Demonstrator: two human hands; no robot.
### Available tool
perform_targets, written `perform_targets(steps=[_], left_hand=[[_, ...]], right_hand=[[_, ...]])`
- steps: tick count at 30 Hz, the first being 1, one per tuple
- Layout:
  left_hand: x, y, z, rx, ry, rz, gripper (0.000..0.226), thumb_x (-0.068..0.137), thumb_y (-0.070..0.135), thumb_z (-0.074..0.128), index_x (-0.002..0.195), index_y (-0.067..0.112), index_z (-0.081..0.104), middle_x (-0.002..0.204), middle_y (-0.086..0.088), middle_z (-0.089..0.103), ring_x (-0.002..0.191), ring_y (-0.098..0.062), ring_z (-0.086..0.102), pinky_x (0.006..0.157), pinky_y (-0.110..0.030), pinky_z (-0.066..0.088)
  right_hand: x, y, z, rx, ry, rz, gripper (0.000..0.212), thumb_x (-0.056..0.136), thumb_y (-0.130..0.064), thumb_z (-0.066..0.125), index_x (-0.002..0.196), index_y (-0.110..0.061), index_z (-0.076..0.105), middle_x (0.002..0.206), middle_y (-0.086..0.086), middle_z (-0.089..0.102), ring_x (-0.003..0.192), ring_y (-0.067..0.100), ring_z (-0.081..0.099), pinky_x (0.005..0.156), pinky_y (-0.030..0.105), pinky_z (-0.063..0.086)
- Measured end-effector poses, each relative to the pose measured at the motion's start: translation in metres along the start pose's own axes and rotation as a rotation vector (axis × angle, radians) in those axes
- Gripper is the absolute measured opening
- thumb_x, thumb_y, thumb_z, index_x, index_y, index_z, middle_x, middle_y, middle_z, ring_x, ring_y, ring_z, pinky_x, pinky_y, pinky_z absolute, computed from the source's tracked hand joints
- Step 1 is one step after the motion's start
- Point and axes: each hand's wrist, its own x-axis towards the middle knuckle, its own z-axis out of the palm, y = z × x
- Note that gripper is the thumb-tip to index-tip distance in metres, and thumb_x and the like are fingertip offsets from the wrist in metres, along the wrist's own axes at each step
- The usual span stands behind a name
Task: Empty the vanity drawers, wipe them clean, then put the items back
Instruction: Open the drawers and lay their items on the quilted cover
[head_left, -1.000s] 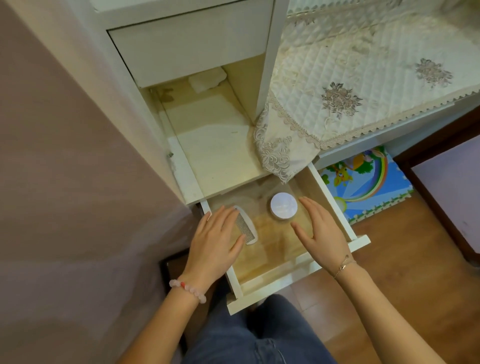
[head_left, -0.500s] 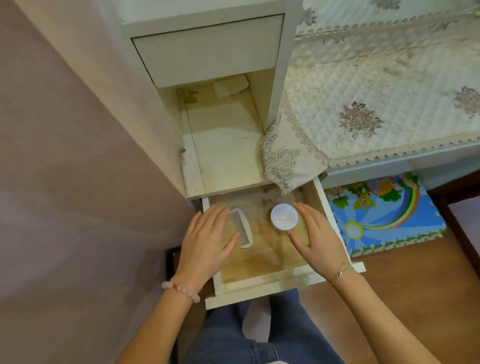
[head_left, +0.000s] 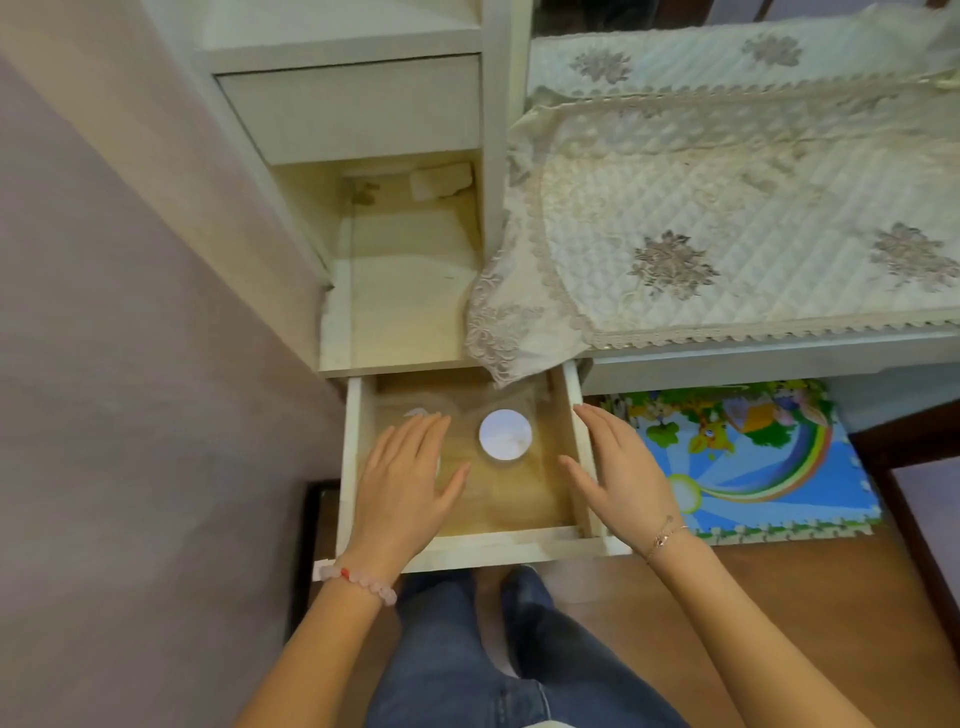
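Open pale wooden vanity drawer (head_left: 571, 395) holding a round white lidded jar (head_left: 505, 434) mid-floor and a white comb (head_left: 415, 414), mostly hidden beneath the left hand (head_left: 402, 480). We judge emptying has yet to begin: we would lift each item straight up, clear of the walls. Left grip flat and spread, holding nothing; right hand (head_left: 618, 470) open over the right wall, empty.

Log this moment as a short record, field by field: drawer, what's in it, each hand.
drawer: pulled open, lowest one
round white jar: on the drawer floor, between the hands, untouched
comb: mostly hidden under the left hand, only a tip shows
left hand: open, flat, palm down over the drawer's left side
right hand: open, over the drawer's right wall, holding nothing
shelf above: a pale cloth-like lump at the back
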Motion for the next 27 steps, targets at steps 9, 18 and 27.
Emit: perform_targets(steps=[9,18,27], left_hand=[[0.041,0.041,0.009,-0.028,-0.046,0.133,0.057,0.084,0.051,0.043,0.127,0.015,0.055,0.127,-0.002,0.059,0.121,-0.021,0.052,0.104,-0.036,0.033],[0.108,0.073,0.02,-0.008,-0.156,0.46,0.056,0.089,0.051,0.045,0.133,0.016,0.049,0.132,-0.003,0.055,0.123,-0.021,0.049,0.105,-0.033,0.023],[0.149,0.096,0.04,-0.026,-0.193,0.594,0.052,0.091,0.046,0.049,0.132,0.014,0.048,0.13,-0.005,0.055,0.121,-0.023,0.049,0.105,-0.04,0.033]], right_hand=[[-0.009,0.034,-0.027,-0.023,0.059,0.13,0.068,0.086,-0.056,0.033,0.14,-0.014,0.036,0.142,0.004,0.042,0.133,0.018,0.036,0.109,0.028,0.027],[-0.018,0.048,-0.034,0.016,0.2,0.378,0.058,0.091,-0.038,0.051,0.141,-0.013,0.034,0.142,0.006,0.041,0.133,0.02,0.037,0.108,0.024,0.021],[-0.019,0.06,-0.034,0.076,0.26,0.519,0.057,0.093,-0.036,0.051,0.142,-0.015,0.032,0.144,0.005,0.039,0.133,0.019,0.035,0.109,0.03,0.026]])
